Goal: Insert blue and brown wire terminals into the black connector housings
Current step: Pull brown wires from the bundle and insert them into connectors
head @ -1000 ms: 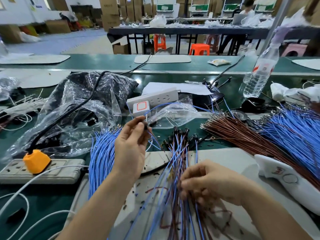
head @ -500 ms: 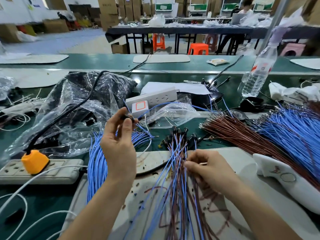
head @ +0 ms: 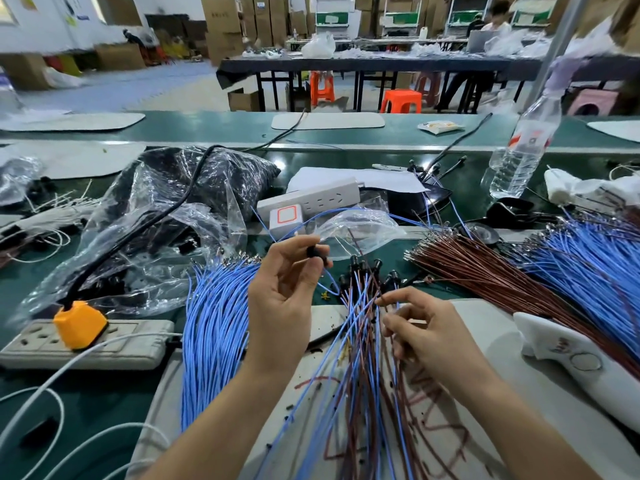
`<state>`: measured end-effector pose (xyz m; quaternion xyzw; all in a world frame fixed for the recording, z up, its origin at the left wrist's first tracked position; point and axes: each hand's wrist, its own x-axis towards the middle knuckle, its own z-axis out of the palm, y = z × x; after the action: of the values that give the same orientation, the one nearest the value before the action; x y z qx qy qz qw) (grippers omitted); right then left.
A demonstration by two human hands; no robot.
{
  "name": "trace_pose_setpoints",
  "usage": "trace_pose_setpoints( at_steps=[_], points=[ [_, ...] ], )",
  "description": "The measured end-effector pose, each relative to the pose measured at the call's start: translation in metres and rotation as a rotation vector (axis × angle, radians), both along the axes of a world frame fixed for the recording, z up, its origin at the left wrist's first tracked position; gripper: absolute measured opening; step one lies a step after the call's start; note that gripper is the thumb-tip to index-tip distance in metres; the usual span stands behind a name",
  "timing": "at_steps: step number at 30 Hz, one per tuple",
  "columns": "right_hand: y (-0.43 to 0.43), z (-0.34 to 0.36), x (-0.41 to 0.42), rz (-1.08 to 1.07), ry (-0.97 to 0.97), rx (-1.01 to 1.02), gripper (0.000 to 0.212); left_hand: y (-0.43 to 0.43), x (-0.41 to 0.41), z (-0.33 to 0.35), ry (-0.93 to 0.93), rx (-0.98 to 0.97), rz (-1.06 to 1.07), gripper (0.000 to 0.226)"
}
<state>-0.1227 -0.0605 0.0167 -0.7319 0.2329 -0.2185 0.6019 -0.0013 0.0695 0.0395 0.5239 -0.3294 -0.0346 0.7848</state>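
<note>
Pinching one black connector housing (head: 313,252) in your left hand (head: 280,306), your right hand (head: 426,337) curls its fingers among the wire bundle (head: 360,358); grip unclear.

You're in a wire-assembly workshop: blue wires (head: 214,341) bundled left of your left-hand fingers (head: 291,245), brown wires (head: 485,271) right of your right-hand fingers (head: 401,297), green benches (head: 207,129), cartons (head: 221,26) and stools (head: 401,100) beyond them.

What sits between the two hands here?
In the head view, a loose bundle of blue and brown wires, tipped with black connector housings, lies between the left hand and the right hand.
</note>
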Motion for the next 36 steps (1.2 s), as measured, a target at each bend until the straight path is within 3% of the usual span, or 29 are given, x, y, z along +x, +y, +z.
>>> trace_pose_setpoints(
  at_steps=[5,8,11,14,17,19,22,24,36],
  points=[
    [-0.002,0.000,0.000,0.000,0.011,-0.021,0.023,0.000,0.002,-0.001,0.002,-0.002,-0.031,0.016],
    [-0.004,0.000,0.000,-0.140,0.029,-0.094,0.021,0.000,0.003,0.000,0.023,0.005,-0.031,0.013],
    [-0.011,0.002,-0.003,-0.299,0.084,-0.283,0.028,0.000,0.003,0.000,0.035,0.022,-0.031,0.014],
    [-0.023,0.012,-0.007,-0.352,0.213,-0.367,0.047,0.001,0.004,0.001,0.047,0.044,-0.013,0.016],
    [-0.047,0.033,-0.018,-0.448,0.256,-0.606,0.035,0.001,0.005,0.001,0.042,0.073,0.000,0.015],
    [-0.069,0.050,-0.029,-0.477,0.480,-0.797,0.020,0.000,0.005,0.001,0.041,0.084,0.000,0.015],
    [-0.092,0.068,-0.037,-0.331,0.973,-0.849,0.011,0.000,0.004,-0.001,0.053,0.081,0.001,0.015],
    [-0.098,0.070,-0.036,-0.250,1.080,-0.877,0.011,0.000,0.005,0.000,0.053,0.084,0.004,0.015],
    [-0.124,0.057,-0.037,-0.190,0.980,-0.879,0.020,0.003,0.006,0.000,0.064,0.118,-0.003,0.017]
  ],
)
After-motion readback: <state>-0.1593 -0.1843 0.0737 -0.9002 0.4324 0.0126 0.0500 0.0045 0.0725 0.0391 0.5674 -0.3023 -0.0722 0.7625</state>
